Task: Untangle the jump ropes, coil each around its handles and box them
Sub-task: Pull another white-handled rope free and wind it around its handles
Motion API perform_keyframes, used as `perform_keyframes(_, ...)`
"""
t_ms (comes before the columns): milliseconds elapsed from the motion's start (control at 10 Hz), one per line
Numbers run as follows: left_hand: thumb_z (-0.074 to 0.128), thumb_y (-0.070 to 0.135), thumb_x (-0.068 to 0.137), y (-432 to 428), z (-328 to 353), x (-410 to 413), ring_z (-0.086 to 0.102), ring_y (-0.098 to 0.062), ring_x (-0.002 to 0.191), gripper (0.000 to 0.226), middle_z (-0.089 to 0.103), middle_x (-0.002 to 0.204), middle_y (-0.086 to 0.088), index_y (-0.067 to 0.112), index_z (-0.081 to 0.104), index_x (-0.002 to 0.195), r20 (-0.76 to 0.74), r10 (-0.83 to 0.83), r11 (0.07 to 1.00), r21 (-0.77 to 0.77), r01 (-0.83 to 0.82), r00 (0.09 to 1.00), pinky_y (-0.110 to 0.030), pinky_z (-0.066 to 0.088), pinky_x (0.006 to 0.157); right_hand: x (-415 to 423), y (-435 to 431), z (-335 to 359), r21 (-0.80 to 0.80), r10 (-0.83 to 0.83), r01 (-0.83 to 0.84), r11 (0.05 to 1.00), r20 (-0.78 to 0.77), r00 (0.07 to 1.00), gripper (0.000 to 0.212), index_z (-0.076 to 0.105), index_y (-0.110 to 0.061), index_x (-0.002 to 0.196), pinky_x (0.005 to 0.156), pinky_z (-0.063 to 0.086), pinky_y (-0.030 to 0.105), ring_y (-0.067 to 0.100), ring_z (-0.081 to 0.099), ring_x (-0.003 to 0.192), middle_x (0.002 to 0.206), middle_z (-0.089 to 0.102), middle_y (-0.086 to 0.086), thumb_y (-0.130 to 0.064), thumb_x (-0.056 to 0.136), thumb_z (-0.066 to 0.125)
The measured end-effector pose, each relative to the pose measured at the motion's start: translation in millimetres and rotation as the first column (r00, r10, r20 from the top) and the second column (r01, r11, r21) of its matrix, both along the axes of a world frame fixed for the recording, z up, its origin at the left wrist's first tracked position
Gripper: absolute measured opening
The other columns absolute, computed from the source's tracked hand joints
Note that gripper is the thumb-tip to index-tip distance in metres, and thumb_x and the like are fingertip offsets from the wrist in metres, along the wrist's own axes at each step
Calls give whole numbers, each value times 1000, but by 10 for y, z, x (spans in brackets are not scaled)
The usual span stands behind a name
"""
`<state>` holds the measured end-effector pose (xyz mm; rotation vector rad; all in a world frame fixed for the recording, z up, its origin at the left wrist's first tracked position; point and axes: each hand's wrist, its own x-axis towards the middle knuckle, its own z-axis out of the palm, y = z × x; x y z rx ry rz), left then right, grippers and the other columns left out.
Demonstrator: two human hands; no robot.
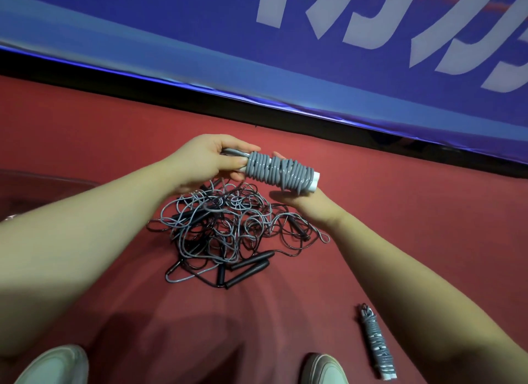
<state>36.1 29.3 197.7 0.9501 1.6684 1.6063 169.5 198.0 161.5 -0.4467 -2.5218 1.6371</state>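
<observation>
A grey jump rope [278, 172] is wound tightly around its white handles and held above the floor. My left hand [204, 162] grips its left end, where a loop of rope sticks out. My right hand [304, 202] supports the bundle from below and behind, its fingers mostly hidden by the coil. Under the hands lies a tangled pile of grey and black ropes [225, 226] with black handles [247, 266] at its near side. Another coiled grey rope [375, 343] lies on the floor at the lower right.
The red floor [400, 218] runs up to a blue banner with white lettering [343, 55] along the far side. My two shoes [54, 365] show at the bottom edge. A dark rounded object [34, 183] sits at the left edge.
</observation>
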Motion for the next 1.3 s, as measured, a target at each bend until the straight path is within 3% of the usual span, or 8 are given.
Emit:
perform_keyframes(100, 49, -15, 87, 19, 55, 60, 60, -7, 52, 34, 64, 82, -9, 13, 65, 99, 56, -45, 999, 21, 44, 997, -15, 53, 58, 41, -55, 55, 136, 66, -62, 989, -28, 997, 39, 37, -11, 139, 108, 22, 15, 7, 45, 124, 147, 37, 13, -16, 100, 41)
perform_keyframes(200, 50, -14, 87, 37, 94, 144, 61, -7, 52, 34, 69, 69, 1, 14, 66, 97, 60, -104, 995, 18, 103, 993, -14, 51, 56, -96, -217, 88, -731, -207, 199, 653, 80, 975, 57, 24, -6, 148, 112, 19, 32, 25, 15, 144, 154, 21, 16, -38, 101, 32)
perform_keyframes(300, 52, -13, 87, 75, 135, 139, 62, -8, 56, 33, 69, 74, -2, 15, 67, 97, 23, -56, 998, 33, 56, 998, -16, 54, 59, -141, -407, -62, -26, -36, 33, 999, -133, 990, 18, 64, -22, 104, 63, 54, 24, 19, 64, 82, 81, 66, -7, -29, 98, 48)
perform_keyframes(400, 55, -9, 88, 86, 135, 36, 62, -8, 58, 30, 65, 83, -6, 12, 65, 106, -108, 146, 989, 46, -142, 983, -19, 56, 67, -250, -408, -108, -73, -103, 95, 993, -127, 987, 27, 57, -24, 83, 49, 28, 27, 10, 32, 50, 55, 40, -11, -24, 102, 37)
perform_keyframes(600, 55, -3, 90, 107, 42, -76, 60, 2, 49, 26, 63, 88, -4, 6, 64, 113, -229, 424, 906, 101, -411, 876, -13, 54, 62, -344, -524, -127, -31, -47, 48, 998, 19, 999, 24, 57, -23, 95, 52, 35, 29, 9, 31, 49, 59, 36, -7, -23, 102, 34)
perform_keyframes(800, 52, -4, 92, 134, -21, -95, 61, -6, 53, 23, 61, 87, -6, 2, 63, 111, 41, 526, 843, 108, -527, 850, -12, 49, 55, -387, -736, -214, 531, -109, 89, 843, 6, 994, 40, 28, -18, 142, 52, 29, 30, 14, 45, 56, 69, 46, -7, -22, 102, 32)
perform_keyframes(1000, 55, -4, 91, 132, -14, -157, 64, -10, 51, 16, 61, 84, -9, 4, 58, 105, 390, 519, 820, 25, -572, 760, -18, 55, 57, -364, -952, -200, 197, -115, 131, 972, -90, 989, 16, 47, -14, 104, 60, 37, 29, 13, 47, 61, 71, 53, -4, -21, 102, 32)
perform_keyframes(1300, 67, 0, 81, -62, -208, -214, 59, -18, 67, 24, 61, 78, -4, 18, 52, 75, -235, 393, 915, 2, -404, 889, -30, 49, 67, -243, -772, 280, -696, 88, 118, 708, 253, 963, 22, 49, -12, 87, 30, 21, 10, 0, 29, 32, 54, 46, -5, -14, 102, 32)
